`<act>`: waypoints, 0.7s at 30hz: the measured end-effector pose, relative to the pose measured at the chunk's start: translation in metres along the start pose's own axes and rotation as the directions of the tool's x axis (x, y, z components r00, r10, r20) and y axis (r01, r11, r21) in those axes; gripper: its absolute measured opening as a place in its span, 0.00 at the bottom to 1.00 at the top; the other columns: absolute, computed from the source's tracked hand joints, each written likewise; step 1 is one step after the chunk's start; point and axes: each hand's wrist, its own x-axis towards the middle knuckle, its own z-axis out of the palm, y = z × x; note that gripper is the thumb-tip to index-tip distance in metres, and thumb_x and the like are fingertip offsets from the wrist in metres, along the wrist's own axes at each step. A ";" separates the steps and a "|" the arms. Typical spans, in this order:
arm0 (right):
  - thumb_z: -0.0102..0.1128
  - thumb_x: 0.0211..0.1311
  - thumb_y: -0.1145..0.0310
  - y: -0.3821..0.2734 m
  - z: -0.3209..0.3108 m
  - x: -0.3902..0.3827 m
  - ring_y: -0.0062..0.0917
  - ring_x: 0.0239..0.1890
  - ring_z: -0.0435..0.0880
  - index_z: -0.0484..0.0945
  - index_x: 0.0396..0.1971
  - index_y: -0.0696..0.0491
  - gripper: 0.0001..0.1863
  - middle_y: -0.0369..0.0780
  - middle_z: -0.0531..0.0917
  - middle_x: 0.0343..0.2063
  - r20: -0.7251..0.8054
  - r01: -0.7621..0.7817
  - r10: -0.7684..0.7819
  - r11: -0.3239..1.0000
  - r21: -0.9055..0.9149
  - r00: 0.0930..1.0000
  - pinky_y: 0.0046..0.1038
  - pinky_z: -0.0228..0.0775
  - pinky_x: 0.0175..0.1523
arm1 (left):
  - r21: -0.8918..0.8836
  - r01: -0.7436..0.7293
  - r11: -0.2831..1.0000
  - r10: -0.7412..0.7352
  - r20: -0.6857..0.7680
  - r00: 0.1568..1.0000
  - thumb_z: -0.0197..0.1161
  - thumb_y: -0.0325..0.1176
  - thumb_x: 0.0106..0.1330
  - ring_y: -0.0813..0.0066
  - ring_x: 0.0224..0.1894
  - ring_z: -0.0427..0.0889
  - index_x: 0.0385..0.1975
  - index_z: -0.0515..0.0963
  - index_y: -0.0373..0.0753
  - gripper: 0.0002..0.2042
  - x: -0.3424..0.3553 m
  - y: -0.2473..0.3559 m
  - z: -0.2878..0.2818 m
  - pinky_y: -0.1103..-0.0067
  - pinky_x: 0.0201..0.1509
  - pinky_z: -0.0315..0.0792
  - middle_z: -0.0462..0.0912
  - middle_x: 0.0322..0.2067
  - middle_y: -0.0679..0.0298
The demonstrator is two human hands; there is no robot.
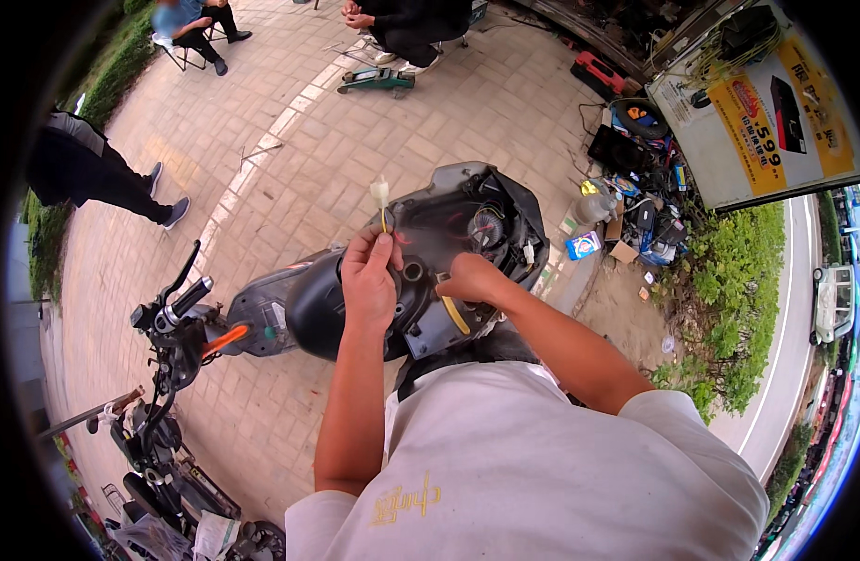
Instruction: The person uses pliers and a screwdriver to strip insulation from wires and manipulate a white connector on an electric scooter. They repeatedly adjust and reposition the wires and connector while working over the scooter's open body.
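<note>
In front of me stands a scooter [420,210] with its rear body uncovered. My left hand [369,266] is closed in a pinch on a thin yellow wire that ends in a white plastic connector [380,194], held upright above the dark bodywork. To its right, my right hand [474,279] is curled around a tool with a curved yellow handle [455,316]; the tool's kind is hidden by the fingers. Reddish wires [404,239] show between the hands. A round, finned dark part [486,227] and a small pale connector [529,253] lie beyond my right hand.
The scooter's black seat [317,304] and handlebar [191,294] extend left. A green floor jack [376,80] and several people are farther off. Parts and boxes, a plastic jug [593,208] and a sign board [762,103] stand right. Other two-wheelers [168,449] are lower left.
</note>
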 end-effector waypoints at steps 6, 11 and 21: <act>0.61 0.47 0.65 0.039 -0.011 -0.055 0.27 0.38 0.83 0.79 0.36 0.62 0.18 0.43 0.82 0.36 -0.053 0.189 -0.219 0.666 0.721 0.974 0.27 0.74 0.44 | -0.006 0.050 0.999 -0.050 -0.015 0.999 0.55 0.29 0.70 0.81 0.30 0.70 0.43 0.75 0.38 0.06 0.002 0.000 0.005 0.82 0.35 0.65 0.78 0.35 0.64; 0.57 0.49 0.71 0.026 -0.039 -0.093 0.30 0.47 0.79 0.78 0.37 0.60 0.14 0.44 0.75 0.47 -0.104 0.150 -0.416 0.078 0.986 0.903 0.29 0.71 0.54 | -0.028 0.122 0.992 -0.124 -0.063 0.990 0.56 0.29 0.69 0.81 0.30 0.71 0.42 0.75 0.38 0.06 0.001 0.005 0.016 0.83 0.35 0.65 0.78 0.34 0.65; 0.65 0.55 0.65 -0.051 -0.041 -0.027 0.17 0.30 0.75 0.80 0.31 0.56 0.09 0.33 0.79 0.28 -0.295 0.314 -0.144 0.141 0.939 0.945 0.22 0.67 0.37 | 0.132 0.019 0.991 -0.010 -0.068 0.998 0.59 0.26 0.66 0.82 0.28 0.71 0.38 0.74 0.32 0.06 -0.011 0.009 0.030 0.84 0.36 0.66 0.78 0.28 0.65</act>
